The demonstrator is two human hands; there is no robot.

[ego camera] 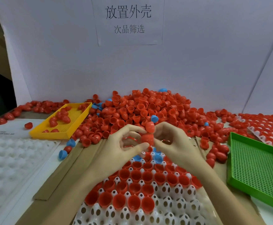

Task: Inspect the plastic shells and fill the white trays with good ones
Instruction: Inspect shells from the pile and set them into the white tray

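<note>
red shells (149, 127), seemingly two, pinched between left hand (126, 143) and right hand (173, 140) above white tray (165, 211).

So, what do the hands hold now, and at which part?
Two red shells: the right hand pinches the upper shell at its side; the left hand grips the lower shell between thumb and fingers.

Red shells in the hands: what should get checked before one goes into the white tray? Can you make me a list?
1. Shells held firmly: ok. The left hand and right hand pinch red shells between fingertips.
2. Shell free of cracks: cannot tell, too blurred.
3. Empty pockets left in the white tray: ok, the near rows are open.
4. Colour matches: not ok, blue shells sit among the tray's far rows.
5. Yellow tray has room: ok.
6. Green tray holds nothing: ok.
</note>
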